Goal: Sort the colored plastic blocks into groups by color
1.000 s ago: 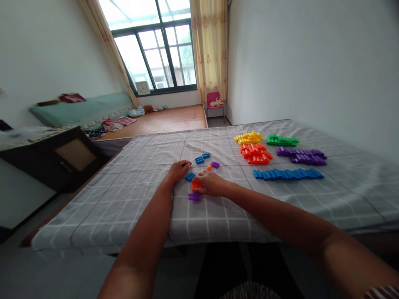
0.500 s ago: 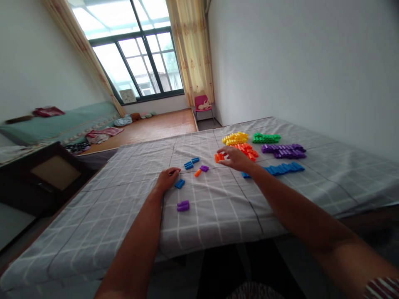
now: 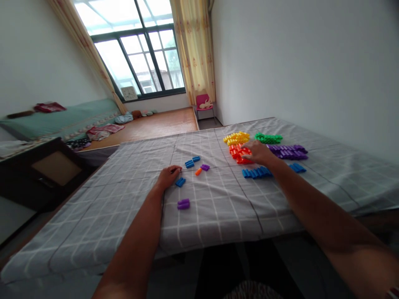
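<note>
Seeing grey checked cloth (image 3: 93, 216) filling lower frame. Finding right hand (image 3: 259, 152) right of centre, holding thumb and fingers apart at orange pile (image 3: 237, 154); not telling whether gripping. Finding left hand (image 3: 167, 177) near centre, resting loosely curled beside blue pair (image 3: 180, 182); not telling whether holding anything. Spotting loose orange tube (image 3: 198, 171) at centre; judging light, stiff, slick, hardly fragile; favouring gentle pinch across mid-length.
</note>
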Available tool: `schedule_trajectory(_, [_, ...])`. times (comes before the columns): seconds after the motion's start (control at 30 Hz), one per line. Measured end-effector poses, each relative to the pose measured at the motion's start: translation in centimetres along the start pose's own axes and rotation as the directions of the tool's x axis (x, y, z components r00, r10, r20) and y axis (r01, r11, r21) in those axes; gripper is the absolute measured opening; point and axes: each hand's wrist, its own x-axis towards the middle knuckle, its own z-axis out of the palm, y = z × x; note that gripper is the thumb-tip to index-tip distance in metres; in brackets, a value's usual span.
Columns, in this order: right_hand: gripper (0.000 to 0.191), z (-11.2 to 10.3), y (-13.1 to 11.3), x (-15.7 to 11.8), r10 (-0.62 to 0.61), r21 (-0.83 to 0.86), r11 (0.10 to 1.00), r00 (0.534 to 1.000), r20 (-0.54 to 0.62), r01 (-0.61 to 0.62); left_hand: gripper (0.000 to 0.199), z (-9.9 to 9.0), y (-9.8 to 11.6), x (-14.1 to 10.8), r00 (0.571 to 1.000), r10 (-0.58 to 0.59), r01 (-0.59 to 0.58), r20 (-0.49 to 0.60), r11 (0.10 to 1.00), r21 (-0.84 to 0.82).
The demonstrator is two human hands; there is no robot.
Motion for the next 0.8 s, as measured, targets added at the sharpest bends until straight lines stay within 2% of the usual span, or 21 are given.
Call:
schedule_trajectory(0.07, [0.032, 0.1, -2.6, 0.2, -0.103, 0.072, 0.992, 0.993, -0.049, 0.106, 0.036, 0.1, 0.2, 0.0, 1.000, 0.001, -0.001, 0.001, 1.000, -0.012])
schedule_trajectory(0.13, [0.028, 0.6, -6.2, 0.5, -0.246, 0.152, 0.956, 0.968, -0.042, 0.250, 0.036, 0.2, 0.2, 0.1, 1.000, -0.002, 0.002, -0.001, 1.000, -0.011])
schedule_trajectory(0.27, [0.029, 3.0, -13.3, 1.2, -0.481, 0.190, 0.865, 0.875, 0.050, 0.465, 0.036, 0.3, -0.2, 0.0, 1.000, 0.009, -0.009, -0.003, 1.000, -0.013])
schedule_trajectory(0.33, [0.029, 4.3, -15.7, 1.8, -0.517, 0.158, 0.851, 0.852, 0.081, 0.501, 0.035, 0.3, -0.3, -0.1, 1.000, 0.011, -0.011, -0.007, 0.999, -0.032])
schedule_trajectory(0.43, [0.025, 5.6, -17.9, 2.6, -0.490, 0.101, 0.871, 0.863, 0.122, 0.481, 0.035, 0.3, -0.3, -0.2, 1.000, 0.005, -0.005, -0.011, 0.999, -0.040])
schedule_trajectory(0.53, [0.024, 5.9, -18.8, 2.9, -0.496, 0.087, 0.868, 0.852, 0.170, 0.488, 0.035, 0.2, -0.2, -0.1, 1.000, 0.011, -0.011, -0.005, 1.000, -0.023])
schedule_trajectory(0.63, [0.020, 5.1, -18.1, 2.2, -0.526, 0.191, 0.846, 0.837, 0.152, 0.497, 0.036, 0.2, -0.2, 0.0, 1.000, 0.026, -0.026, 0.002, 1.000, -0.017])
schedule_trajectory(0.7, [0.021, 4.1, -16.5, 1.5, -0.503, 0.274, 0.842, 0.860, 0.087, 0.464, 0.036, 0.2, -0.3, 0.1, 0.999, 0.039, -0.039, -0.002, 0.999, -0.016])
schedule_trajectory(0.8, [0.024, 2.5, -12.4, 0.8, -0.366, 0.294, 0.892, 0.930, 0.022, 0.344, 0.036, 0.2, -0.4, 0.1, 0.999, 0.037, -0.037, -0.005, 0.999, -0.009])
